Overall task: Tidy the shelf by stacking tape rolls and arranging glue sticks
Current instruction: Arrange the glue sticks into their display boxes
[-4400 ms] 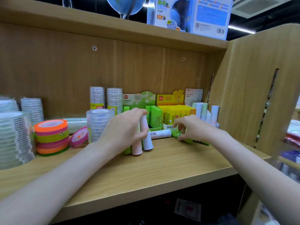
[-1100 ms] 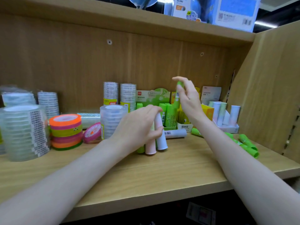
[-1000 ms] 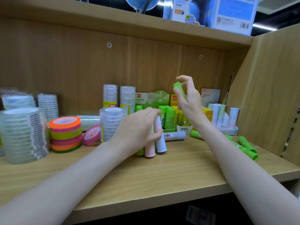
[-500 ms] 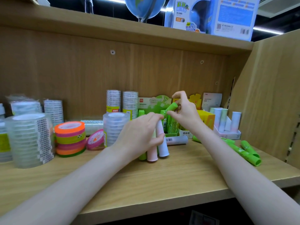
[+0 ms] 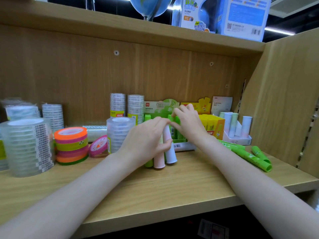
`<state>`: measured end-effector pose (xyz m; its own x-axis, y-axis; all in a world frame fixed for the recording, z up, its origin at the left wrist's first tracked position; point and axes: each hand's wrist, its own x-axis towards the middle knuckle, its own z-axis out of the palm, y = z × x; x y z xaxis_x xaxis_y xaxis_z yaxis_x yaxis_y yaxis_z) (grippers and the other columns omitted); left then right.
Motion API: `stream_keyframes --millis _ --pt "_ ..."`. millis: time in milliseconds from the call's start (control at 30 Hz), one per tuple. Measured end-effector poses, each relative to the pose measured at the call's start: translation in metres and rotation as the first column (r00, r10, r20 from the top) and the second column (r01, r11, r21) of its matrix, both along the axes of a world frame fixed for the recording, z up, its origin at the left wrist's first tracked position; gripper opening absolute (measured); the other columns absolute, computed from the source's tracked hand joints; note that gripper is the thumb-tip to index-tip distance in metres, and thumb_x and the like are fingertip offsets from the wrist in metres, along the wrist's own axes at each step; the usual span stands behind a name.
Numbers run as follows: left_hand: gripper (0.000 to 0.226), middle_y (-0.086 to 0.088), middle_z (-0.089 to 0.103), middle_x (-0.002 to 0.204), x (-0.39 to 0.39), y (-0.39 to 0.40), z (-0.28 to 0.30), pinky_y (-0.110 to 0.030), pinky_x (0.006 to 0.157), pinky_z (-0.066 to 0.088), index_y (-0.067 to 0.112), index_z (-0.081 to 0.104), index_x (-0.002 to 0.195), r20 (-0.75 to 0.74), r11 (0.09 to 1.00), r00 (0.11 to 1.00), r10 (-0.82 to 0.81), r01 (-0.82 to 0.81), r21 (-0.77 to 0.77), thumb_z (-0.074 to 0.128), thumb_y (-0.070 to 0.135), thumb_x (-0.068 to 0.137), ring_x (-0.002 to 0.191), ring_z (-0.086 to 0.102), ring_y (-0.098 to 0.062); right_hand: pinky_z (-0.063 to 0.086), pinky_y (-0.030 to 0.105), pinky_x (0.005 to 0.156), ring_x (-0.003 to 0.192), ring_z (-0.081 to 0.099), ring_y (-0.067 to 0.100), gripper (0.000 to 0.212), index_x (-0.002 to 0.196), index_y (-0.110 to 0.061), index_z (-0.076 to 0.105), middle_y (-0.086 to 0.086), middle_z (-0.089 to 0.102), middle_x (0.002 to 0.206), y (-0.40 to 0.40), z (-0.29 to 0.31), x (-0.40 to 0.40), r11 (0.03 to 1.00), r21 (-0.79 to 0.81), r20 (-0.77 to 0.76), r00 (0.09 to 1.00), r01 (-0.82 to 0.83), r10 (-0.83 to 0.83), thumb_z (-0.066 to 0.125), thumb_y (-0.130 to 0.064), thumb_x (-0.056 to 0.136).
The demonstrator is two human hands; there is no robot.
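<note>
Left hand (image 5: 146,140) grips 3 upright glue sticks (image 5: 166,149), right hand (image 5: 188,123) pinches a green stick (image 5: 170,118); these light, stiff, likely slippery tubes seem best held mid-barrel.

- Front strip of the shelf (image 5: 172,192) is bare wood, only the two forearms crossing it.
- Left side is crowded: clear tape stack (image 5: 27,147), colored rolls (image 5: 71,145) and a second clear stack (image 5: 119,133) stand side by side with narrow gaps.
- Centre: left hand (image 5: 146,142) around upright glue sticks (image 5: 164,152); right hand (image 5: 188,125) at the green box (image 5: 177,137) just behind.
- Right: loose green sticks (image 5: 250,156) lie across the floor before the side panel (image 5: 284,100).
- Tall headroom under the upper board (image 5: 120,30).
</note>
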<state>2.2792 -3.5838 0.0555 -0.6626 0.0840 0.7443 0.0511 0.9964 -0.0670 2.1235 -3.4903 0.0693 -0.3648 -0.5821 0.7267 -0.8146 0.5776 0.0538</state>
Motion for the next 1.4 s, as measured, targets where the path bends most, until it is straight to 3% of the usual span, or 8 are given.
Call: stream_keyframes --millis 267,400,533,633,867,1000,1133,1400 --pt "0.053 0.0 0.067 0.093 0.0 -0.001 -0.001 -0.029 0.053 0.049 0.013 0.061 0.108 -0.019 1.0 1.0 0.006 -0.006 -0.004 0.038 0.046 0.074 0.08 0.066 -0.021 0.034 0.041 0.095 0.123 0.032 0.026 0.03 0.12 -0.019 0.06 0.008 0.036 0.134 0.014 0.001 0.006 0.998 -0.025 0.167 0.985 0.05 -0.045 0.052 -0.024 0.091" --pt "0.052 0.0 0.066 0.099 -0.002 -0.002 -0.001 -0.03 0.057 0.049 0.012 0.06 0.112 -0.032 1.0 0.999 0.005 -0.006 -0.023 0.042 0.046 0.077 0.086 0.065 -0.021 0.035 0.031 0.096 0.115 0.044 0.024 0.027 0.115 -0.01 0.062 0.012 0.05 0.119 0.065 0.01 0.019 0.933 -0.36 0.141 0.988 -0.007 0.062 0.052 -0.007 0.09" --pt "0.046 0.001 0.06 0.115 -0.002 -0.002 -0.001 -0.035 0.073 0.046 0.015 0.051 0.124 -0.02 1.0 1.0 0.007 -0.007 -0.006 0.053 0.04 0.086 0.104 0.058 -0.021 0.041 0.025 0.075 0.095 0.06 0.021 0.015 0.1 -0.01 0.066 0.005 0.065 0.094 0.112 0.0 0.021 0.991 0.038 0.336 0.933 0.126 -0.131 0.056 -0.014 0.09" --pt "0.045 0.001 0.058 0.117 0.0 0.0 -0.002 -0.036 0.076 0.046 0.015 0.049 0.126 -0.019 1.0 1.0 0.002 -0.002 0.014 0.057 0.035 0.086 0.107 0.056 -0.021 0.031 0.018 0.065 0.103 0.056 0.02 0.022 0.109 -0.015 0.062 0.003 0.061 0.105 0.12 -0.018 0.019 0.952 0.242 0.314 0.914 0.185 -0.257 0.06 -0.02 0.087" --pt "0.046 0.001 0.059 0.117 0.0 0.001 -0.001 -0.036 0.076 0.046 0.014 0.049 0.127 -0.012 1.0 1.0 0.001 0.0 0.02 0.058 0.036 0.086 0.107 0.057 -0.021 0.028 0.034 0.093 0.116 0.037 0.024 0.03 0.12 -0.021 0.049 0.0 0.052 0.125 0.121 -0.032 0.011 0.892 0.305 0.116 0.917 0.333 -0.382 0.052 -0.027 0.091" --pt "0.052 -0.001 0.062 0.11 0.0 0.0 0.0 -0.036 0.069 0.048 0.013 0.054 0.121 -0.015 1.0 1.0 0.006 -0.006 0.006 0.047 0.043 0.079 0.099 0.061 -0.023 0.038 0.021 0.08 0.091 0.052 0.013 0.021 0.103 -0.014 0.057 0.001 0.061 0.099 0.116 -0.023 0.018 0.994 -0.087 0.27 0.962 0.06 -0.035 0.065 -0.02 0.084" --pt "0.054 -0.001 0.064 0.108 -0.001 0.0 0.0 -0.035 0.066 0.049 0.012 0.056 0.119 -0.009 1.0 1.0 0.005 -0.005 0.005 0.045 0.043 0.077 0.096 0.062 -0.023 0.04 0.005 0.061 0.07 0.053 0.003 0.027 0.095 -0.015 0.053 -0.004 0.057 0.081 0.092 0.006 0.026 0.834 -0.548 0.311 0.909 -0.065 0.276 0.073 -0.017 0.078" --pt "0.058 0.0 0.066 0.098 0.0 -0.001 0.0 -0.034 0.058 0.052 0.013 0.06 0.113 0.016 1.0 1.0 0.004 -0.005 0.013 0.035 0.049 0.074 0.086 0.065 -0.022 0.048 0.033 0.079 0.085 0.06 0.024 0.026 0.106 -0.008 0.057 0.008 0.065 0.092 0.016 0.01 0.018 0.919 -0.341 0.214 0.935 -0.2 0.283 0.067 -0.012 0.083"
